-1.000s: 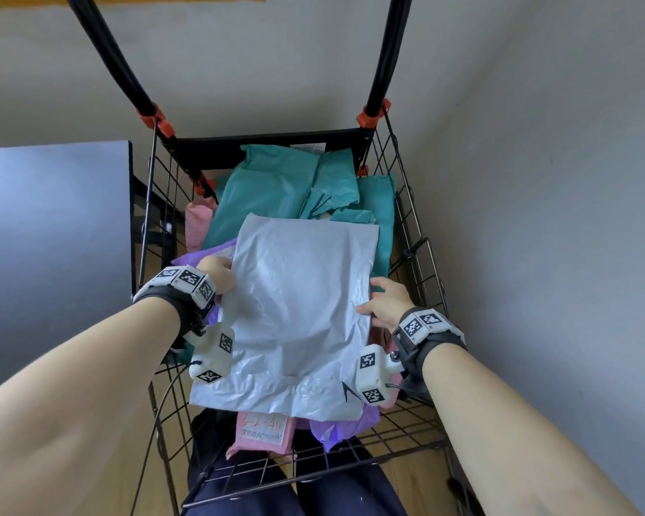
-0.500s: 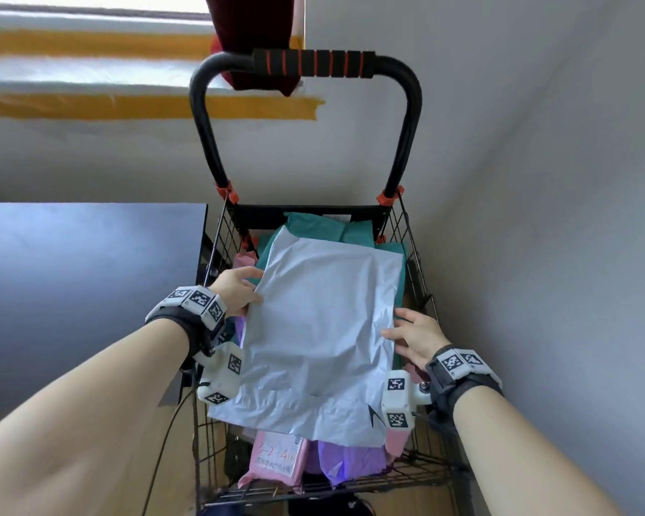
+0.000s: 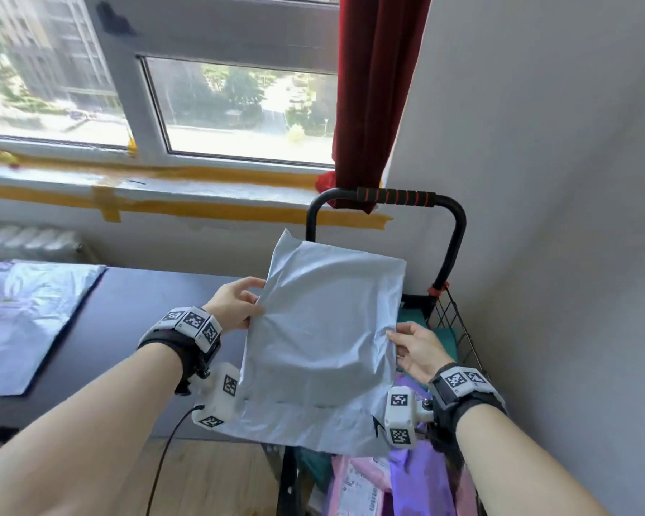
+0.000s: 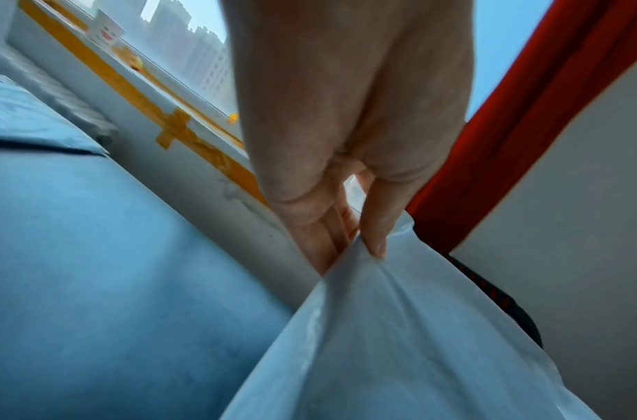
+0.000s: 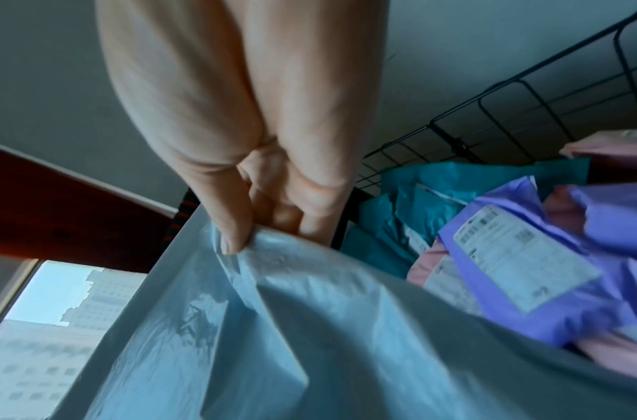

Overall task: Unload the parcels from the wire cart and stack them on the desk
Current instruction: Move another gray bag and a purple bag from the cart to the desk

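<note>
Grey mailer getting held up between desk and cart

Far left, another pale parcel (image 3: 27, 318) is lying on the dark desk (image 3: 135, 325). The left hand (image 3: 231, 307) is pinching the grey parcel (image 3: 321, 351) at its left edge, the right hand (image 3: 417, 348) pinching its right edge, thumbs on top, over the wire cart (image 3: 451, 322) holding purple parcels (image 5: 546, 255).

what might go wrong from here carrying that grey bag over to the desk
1. Both the left hand and right hand only pinch the edges of the grey parcel; the slick plastic may slip out.
2. Its hanging bottom edge could snag the wire cart.
3. Landing skewed on the parcel already on the desk, it may slide.
</note>
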`<state>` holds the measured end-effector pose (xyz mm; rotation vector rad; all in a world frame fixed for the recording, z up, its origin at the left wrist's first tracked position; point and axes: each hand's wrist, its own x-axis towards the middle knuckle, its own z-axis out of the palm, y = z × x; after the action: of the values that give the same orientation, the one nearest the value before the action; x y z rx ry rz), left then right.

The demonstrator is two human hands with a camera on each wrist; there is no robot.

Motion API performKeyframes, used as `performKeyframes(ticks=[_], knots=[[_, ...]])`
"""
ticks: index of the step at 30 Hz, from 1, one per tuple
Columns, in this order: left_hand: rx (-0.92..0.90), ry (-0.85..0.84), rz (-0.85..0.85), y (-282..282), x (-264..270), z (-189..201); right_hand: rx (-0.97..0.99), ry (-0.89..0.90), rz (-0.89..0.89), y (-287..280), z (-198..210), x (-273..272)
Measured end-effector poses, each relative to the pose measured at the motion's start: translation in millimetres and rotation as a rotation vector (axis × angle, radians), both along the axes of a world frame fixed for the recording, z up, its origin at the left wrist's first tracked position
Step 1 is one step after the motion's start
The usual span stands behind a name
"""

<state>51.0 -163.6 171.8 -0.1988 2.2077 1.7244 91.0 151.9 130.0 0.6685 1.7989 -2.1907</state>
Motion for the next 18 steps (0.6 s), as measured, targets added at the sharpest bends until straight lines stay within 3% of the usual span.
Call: performKeyframes(ticks=[11, 18], knots=[[0.065, 0.041, 0.171, -203.7, 73.5, 28.7, -0.086, 0.145, 0.159, -193.5, 32.9, 11.1], [-0.005, 0.088, 0.304, -299.9, 91.4, 35.4, -0.029, 0.159, 0.318, -292.6, 43.4, -5.2]])
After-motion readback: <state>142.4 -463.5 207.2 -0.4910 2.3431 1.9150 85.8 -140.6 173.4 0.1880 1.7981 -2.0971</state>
